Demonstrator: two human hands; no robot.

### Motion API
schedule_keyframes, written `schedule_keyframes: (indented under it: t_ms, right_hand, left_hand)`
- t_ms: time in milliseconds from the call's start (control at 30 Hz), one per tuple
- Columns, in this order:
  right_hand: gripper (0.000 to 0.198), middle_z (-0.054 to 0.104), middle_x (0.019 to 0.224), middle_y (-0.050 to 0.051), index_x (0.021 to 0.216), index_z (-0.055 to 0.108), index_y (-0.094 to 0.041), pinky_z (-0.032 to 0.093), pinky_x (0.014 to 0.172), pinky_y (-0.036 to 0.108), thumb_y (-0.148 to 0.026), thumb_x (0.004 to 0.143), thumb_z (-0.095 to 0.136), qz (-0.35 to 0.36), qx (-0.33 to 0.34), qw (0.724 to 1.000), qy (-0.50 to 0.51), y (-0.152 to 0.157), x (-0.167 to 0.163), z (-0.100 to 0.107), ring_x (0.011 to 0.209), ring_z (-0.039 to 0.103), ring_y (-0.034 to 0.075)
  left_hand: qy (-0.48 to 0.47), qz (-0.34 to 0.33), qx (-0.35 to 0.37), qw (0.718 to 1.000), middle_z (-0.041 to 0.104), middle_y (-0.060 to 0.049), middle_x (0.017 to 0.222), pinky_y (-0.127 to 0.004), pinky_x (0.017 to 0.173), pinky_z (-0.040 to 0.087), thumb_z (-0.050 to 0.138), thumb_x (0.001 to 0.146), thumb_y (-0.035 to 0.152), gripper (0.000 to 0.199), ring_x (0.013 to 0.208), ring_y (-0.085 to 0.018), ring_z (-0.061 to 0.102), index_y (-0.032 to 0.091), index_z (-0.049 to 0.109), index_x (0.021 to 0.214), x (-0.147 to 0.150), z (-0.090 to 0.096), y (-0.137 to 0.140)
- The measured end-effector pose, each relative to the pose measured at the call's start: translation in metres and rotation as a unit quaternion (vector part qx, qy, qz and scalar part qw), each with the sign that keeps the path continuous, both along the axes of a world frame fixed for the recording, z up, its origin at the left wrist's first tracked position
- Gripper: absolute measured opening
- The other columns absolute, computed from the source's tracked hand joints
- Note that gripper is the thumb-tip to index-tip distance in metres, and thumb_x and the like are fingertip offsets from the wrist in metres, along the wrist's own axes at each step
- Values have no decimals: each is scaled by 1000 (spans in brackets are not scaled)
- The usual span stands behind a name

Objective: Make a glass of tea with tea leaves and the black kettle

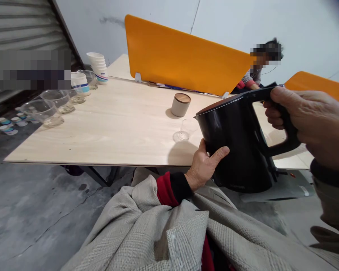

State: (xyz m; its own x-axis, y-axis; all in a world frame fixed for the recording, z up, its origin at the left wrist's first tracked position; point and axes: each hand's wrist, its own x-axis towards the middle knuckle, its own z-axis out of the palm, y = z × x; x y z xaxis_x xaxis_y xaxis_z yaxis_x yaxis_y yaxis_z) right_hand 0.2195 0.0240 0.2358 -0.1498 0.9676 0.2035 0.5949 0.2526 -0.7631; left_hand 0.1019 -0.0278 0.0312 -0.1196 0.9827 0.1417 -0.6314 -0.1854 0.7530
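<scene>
A black electric kettle (234, 146) is held up close to me at the table's front edge, tilted slightly with its spout towards the left. My right hand (313, 116) is wrapped round its handle, thumb on top near the lid. Against the lower left side of the kettle's body, my left hand (206, 163) presses with its thumb, and its other fingers are mostly hidden behind. A small clear glass (186, 130) stands on the table just left of the spout. Behind the glass sits a grey canister (181, 105) with a wooden lid.
Clear plastic cups (56, 101) and stacked white paper cups (98, 67) line the table's left end. An orange divider (183, 56) stands along the back of the wooden table (110, 128). Several cups (8, 130) are on the floor at left. Another person (254, 77) is beyond the divider.
</scene>
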Motion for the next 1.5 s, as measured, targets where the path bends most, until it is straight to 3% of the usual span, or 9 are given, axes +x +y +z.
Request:
schedule_keyframes:
  t_ms: [300, 433, 633, 833, 967, 1167, 1333, 1500]
  right_hand:
    - [36, 50, 71, 1, 73, 53, -21, 35, 51, 21, -31, 106, 61, 3, -26, 1000, -11, 3, -8, 3, 61, 43, 10]
    - [38, 47, 68, 0, 71, 51, -23, 31, 48, 24, -32, 108, 58, 20, -27, 999, -14, 4, -13, 4, 58, 40, 10]
    - [34, 50, 69, 0, 72, 52, -23, 30, 47, 26, -22, 106, 57, -18, -18, 999, -30, 0, -19, 6, 56, 41, 10]
    - [32, 49, 68, -1, 73, 50, -23, 31, 47, 24, -20, 103, 57, 37, -32, 997, -55, -3, -22, 12, 55, 41, 9]
    - [36, 51, 67, 1, 70, 49, -22, 31, 48, 25, -21, 106, 51, 29, -40, 994, -99, -2, -22, 12, 55, 43, 9]
    - [34, 51, 66, -1, 75, 51, -22, 31, 44, 24, -26, 108, 58, -23, -45, 999, -9, 2, -21, 6, 54, 44, 9]
    - [47, 49, 65, 0, 68, 47, -21, 28, 43, 24, -30, 113, 55, -27, -35, 997, -55, -4, -26, 8, 53, 40, 8]
    - [39, 49, 66, -1, 72, 50, -21, 29, 46, 24, -22, 111, 54, -41, -43, 997, -39, -6, -28, 7, 54, 40, 9]
  left_hand:
    - [3, 2, -13, 1000, 72, -16, 145, -52, 122, 50, 89, 84, 65, 75, 135, -34, 66, 18, 64, 137, -2, 0, 1]
    - [-5, -3, -15, 1000, 73, -17, 144, -51, 122, 49, 89, 84, 65, 75, 135, -34, 66, 18, 64, 137, -2, 2, 0]
    - [-14, -13, -24, 1000, 72, -18, 145, -51, 124, 48, 89, 84, 63, 75, 137, -34, 65, 16, 63, 137, -3, 4, -1]
    - [-23, -18, -34, 999, 73, -16, 144, -54, 124, 47, 91, 83, 64, 74, 138, -35, 65, 19, 64, 134, -4, 6, -3]
    - [-22, -17, -37, 999, 74, -16, 141, -53, 123, 47, 90, 83, 64, 72, 135, -34, 66, 18, 65, 132, -3, 5, -3]
    - [-11, -14, -36, 999, 74, -16, 141, -51, 122, 49, 89, 84, 64, 74, 136, -34, 66, 17, 64, 134, -2, 2, -1]
    - [-11, -12, -30, 999, 74, -16, 142, -52, 123, 49, 88, 86, 63, 71, 137, -34, 66, 18, 64, 134, -2, 2, -2]
    - [-10, -8, -33, 999, 75, -15, 141, -52, 124, 47, 89, 85, 63, 70, 137, -33, 66, 19, 65, 134, -2, 3, -3]
